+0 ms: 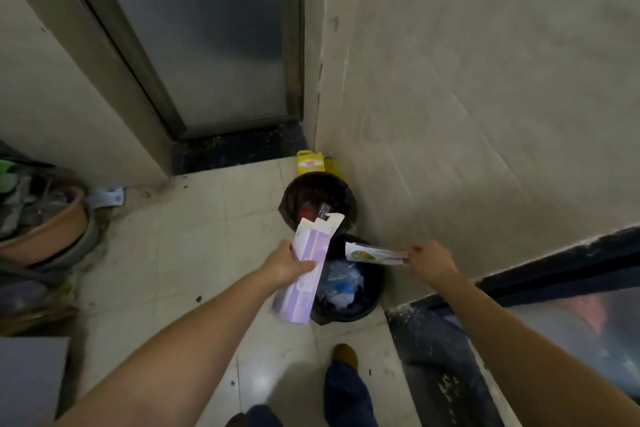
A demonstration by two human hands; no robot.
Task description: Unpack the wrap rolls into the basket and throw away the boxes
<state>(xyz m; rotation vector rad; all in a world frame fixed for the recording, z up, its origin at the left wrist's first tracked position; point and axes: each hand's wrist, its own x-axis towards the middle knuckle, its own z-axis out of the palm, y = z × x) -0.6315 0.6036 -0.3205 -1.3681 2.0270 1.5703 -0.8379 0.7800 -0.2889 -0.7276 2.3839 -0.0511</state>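
Left hand [289,265] grips purple box [304,269] at frame center, long axis near-vertical, open flap up. Right hand [431,262] pinches flattened white box [375,253], axis horizontal, over near bin [372,302].

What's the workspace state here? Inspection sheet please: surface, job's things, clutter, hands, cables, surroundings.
Surface: pale tiled floor, dirty near the wall edges.
Job's things: purple box with its top flap open, in the left hand; flat white box in the right hand, over the near bin. Near bin holds plastic waste; far bin holds some rubbish. No basket or rolls in view.
Clutter: yellow jug behind the far bin; pot of junk at left; paper scrap on the floor.
Hands: left hand grips the purple box; right hand pinches the white box's end.
Cables: nothing seen.
Surroundings: closed door, wall, a foot on the floor.
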